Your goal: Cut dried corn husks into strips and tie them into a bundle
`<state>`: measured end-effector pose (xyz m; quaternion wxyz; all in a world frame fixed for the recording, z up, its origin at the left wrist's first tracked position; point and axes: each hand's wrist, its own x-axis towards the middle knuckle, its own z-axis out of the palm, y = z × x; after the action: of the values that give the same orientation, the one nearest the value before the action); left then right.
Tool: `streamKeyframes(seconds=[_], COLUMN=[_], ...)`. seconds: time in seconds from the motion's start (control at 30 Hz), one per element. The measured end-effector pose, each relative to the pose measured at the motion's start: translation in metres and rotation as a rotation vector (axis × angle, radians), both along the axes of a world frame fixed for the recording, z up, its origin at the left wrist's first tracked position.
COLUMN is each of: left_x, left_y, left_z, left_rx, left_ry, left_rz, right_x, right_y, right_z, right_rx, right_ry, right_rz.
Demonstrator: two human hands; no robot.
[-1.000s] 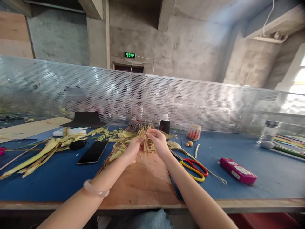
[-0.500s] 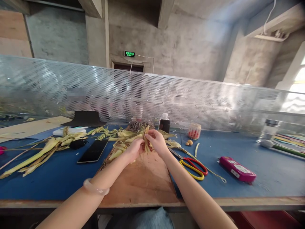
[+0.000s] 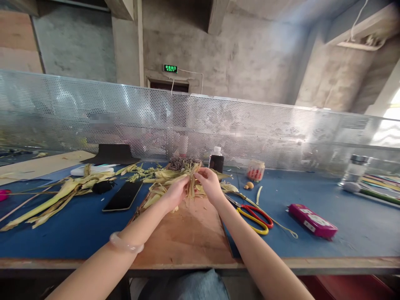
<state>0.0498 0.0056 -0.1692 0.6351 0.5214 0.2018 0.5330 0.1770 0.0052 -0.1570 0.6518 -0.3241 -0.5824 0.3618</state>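
Both hands met over the far end of a wooden board [image 3: 187, 237] on the blue worktop [image 3: 312, 196]. The left hand [image 3: 175, 193] and the right hand [image 3: 210, 185] each had their fingers pressed together around a small bundle of dried yellow husk strips [image 3: 191, 183], pinching it between them, with the strips standing upright above the fingertips. A pale bangle [image 3: 126, 244] sat on the left forearm. More loose husks [image 3: 56, 198] lay spread to the left, with a black phone [image 3: 122, 196] face up just beside them. To the right of the board lay scissors [image 3: 254, 216] with red and yellow handles, and farther right a pink case [image 3: 312, 221] bearing a white label whose print was too small to read. A dark bottle [image 3: 216, 160] with a white cap and a small clear jar [image 3: 255, 171] stood near the perforated metal screen [image 3: 93, 121]. On the concrete wall behind, a green sign [image 3: 170, 68] read "EXIT" beneath characters too small to make out.
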Motion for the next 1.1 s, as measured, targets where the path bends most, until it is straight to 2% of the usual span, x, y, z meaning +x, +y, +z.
streamKeyframes(seconds=[0.07, 0.27, 0.4, 0.53, 0.7, 0.87, 0.97, 1.1], left_x=[-0.002, -0.006, -0.006, -0.005, -0.005, -0.005, -0.005, -0.006], left_y=[0.0, 0.0, 0.001, 0.002, 0.002, 0.0, -0.001, -0.001], left_z=[-0.001, 0.001, -0.001, -0.002, -0.003, -0.004, -0.003, -0.002], left_rx=[0.039, 0.0, 0.071, 0.104, 0.123, 0.244, 0.337, 0.338], left_ry=[0.018, 0.08, 0.156, 0.178, 0.229, 0.362, 0.385, 0.352], left_rz=[0.033, 0.159, 0.208, 0.225, 0.234, 0.244, 0.214, 0.179], right_x=[0.001, 0.005, 0.004, 0.0, -0.001, 0.001, 0.001, -0.001], right_y=[-0.001, -0.002, -0.003, -0.005, -0.003, -0.002, -0.001, 0.0], right_z=[0.001, 0.001, 0.001, -0.001, -0.004, -0.007, -0.007, -0.01], right_rx=[-0.004, -0.019, -0.032, -0.038, -0.008, 0.019, 0.014, 0.0], right_ry=[0.011, 0.052, 0.022, -0.037, -0.093, -0.119, -0.121, -0.124], right_rz=[0.012, 0.035, 0.087, 0.086, -0.002, -0.1, -0.104, -0.09])
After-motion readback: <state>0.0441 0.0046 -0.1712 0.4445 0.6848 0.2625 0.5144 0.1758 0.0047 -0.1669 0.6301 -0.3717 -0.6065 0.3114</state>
